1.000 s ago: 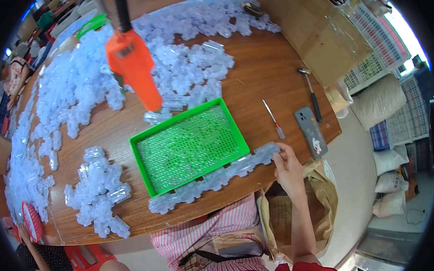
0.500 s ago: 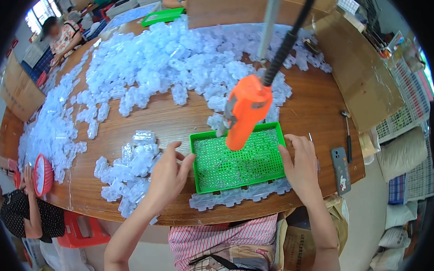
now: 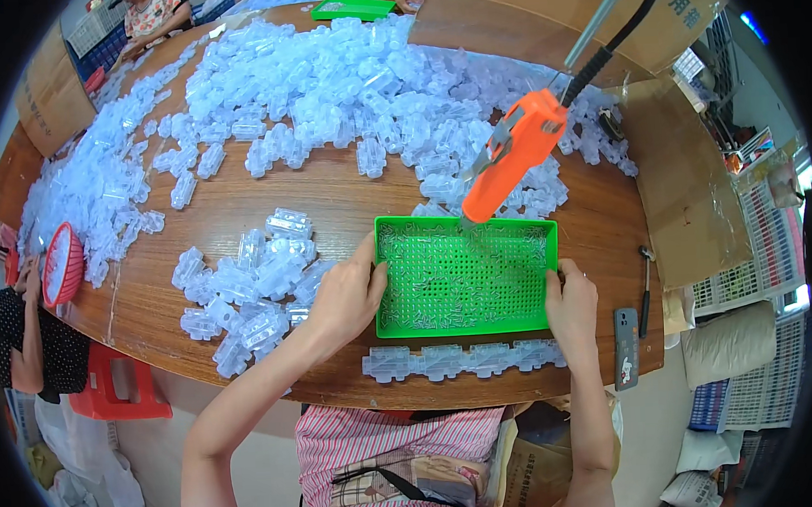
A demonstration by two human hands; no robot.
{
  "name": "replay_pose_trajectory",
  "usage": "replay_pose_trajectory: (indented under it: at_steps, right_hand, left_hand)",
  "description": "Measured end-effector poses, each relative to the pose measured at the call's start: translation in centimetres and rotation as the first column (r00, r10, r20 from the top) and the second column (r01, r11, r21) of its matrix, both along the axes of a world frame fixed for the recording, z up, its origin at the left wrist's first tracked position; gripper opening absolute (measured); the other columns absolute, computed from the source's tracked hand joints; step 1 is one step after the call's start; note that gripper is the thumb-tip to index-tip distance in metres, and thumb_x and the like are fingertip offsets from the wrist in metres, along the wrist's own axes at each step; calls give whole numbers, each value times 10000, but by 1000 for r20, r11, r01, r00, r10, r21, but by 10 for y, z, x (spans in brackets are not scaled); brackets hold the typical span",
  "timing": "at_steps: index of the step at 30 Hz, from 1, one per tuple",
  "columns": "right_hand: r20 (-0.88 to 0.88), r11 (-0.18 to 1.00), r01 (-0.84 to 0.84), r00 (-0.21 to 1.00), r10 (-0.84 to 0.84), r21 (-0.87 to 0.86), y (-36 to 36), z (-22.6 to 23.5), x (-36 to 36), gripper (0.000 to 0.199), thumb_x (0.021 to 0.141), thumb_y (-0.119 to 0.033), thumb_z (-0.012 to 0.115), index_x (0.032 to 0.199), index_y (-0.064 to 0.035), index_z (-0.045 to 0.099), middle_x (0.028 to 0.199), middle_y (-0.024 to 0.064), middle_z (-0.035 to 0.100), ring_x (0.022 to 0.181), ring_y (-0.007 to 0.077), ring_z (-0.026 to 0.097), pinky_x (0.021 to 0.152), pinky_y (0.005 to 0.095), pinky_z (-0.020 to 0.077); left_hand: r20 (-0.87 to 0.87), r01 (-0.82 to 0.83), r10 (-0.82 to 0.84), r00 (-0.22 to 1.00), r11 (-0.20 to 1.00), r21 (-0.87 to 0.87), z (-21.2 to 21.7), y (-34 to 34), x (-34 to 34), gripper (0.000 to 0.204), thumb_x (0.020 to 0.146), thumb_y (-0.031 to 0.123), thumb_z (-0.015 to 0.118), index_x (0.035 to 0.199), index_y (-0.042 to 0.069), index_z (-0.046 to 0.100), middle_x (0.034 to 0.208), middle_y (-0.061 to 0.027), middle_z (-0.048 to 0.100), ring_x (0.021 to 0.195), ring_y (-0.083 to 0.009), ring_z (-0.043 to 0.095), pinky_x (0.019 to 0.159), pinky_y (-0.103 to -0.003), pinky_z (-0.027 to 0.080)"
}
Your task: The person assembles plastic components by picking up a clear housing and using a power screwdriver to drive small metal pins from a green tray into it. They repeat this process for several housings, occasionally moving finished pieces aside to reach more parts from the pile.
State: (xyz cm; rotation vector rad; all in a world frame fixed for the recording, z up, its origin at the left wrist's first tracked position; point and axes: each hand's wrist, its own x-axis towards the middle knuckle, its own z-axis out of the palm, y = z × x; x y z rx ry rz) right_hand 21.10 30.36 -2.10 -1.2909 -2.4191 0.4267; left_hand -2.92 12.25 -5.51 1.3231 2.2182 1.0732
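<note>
A shallow green tray with a perforated bottom is between my hands, and small metal screws lie scattered in it. My left hand is closed on its left wall, with the fingers partly hidden behind the rim. At the right wall, my right hand grips it between thumb and fingers. Just in front of the tray is a row of clear plastic parts, set side by side along the table's near edge. An orange electric screwdriver hangs on its cable, its tip over the tray's far side.
Loose clear parts lie by my left forearm; a large heap covers the table's far side. A phone and a hammer-like tool lie at right. Cardboard borders that side. Co-workers sit left, near a red basket.
My hands, apart from the tray's sides or lightly touching them before, now grip it. The tray sits farther from the row of parts. The hanging screwdriver has swung right, and the view has shifted.
</note>
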Motion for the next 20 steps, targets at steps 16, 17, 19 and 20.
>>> replay_pose_trajectory:
  at_steps: [16, 17, 19, 20]
  right_hand:
    - [-36, 994, 57, 997, -61, -90, 28, -32, -23, 179, 922, -147, 520, 1045, -21, 551, 964, 251, 619, 913, 412, 591, 737, 475, 449]
    - [-38, 994, 56, 998, -60, -90, 25, -29, -25, 179, 922, -147, 520, 1045, -21, 551, 964, 251, 619, 913, 412, 591, 737, 475, 449]
    - [-76, 945, -55, 994, 84, 322, 19, -25, -30, 269, 905, -158, 564, 1157, -70, 530, 1211, 235, 541, 1156, 376, 489, 854, 431, 421]
    - [-76, 945, -53, 994, 81, 322, 19, -25, -29, 269, 905, -158, 564, 1157, -70, 530, 1211, 235, 541, 1156, 376, 489, 854, 431, 421]
  left_hand:
    - [-155, -93, 99, 983, 995, 44, -11, 21, -6, 377, 887, 80, 507, 1233, -52, 434, 719, -276, 598, 661, -440, 595, 592, -518, 457]
    - [-156, -94, 100, 983, 995, 45, -12, 21, -6, 377, 887, 80, 507, 1233, -52, 434, 719, -276, 598, 661, -440, 595, 592, -518, 457]
    - [-165, -103, 112, 980, 993, 63, -14, 22, -7, 371, 886, 81, 509, 1227, -49, 438, 703, -275, 595, 661, -439, 596, 597, -515, 459]
    - [-173, -92, 98, 980, 995, 46, -12, 23, -7, 379, 885, 80, 510, 1234, -48, 434, 703, -272, 598, 655, -440, 596, 595, -511, 462]
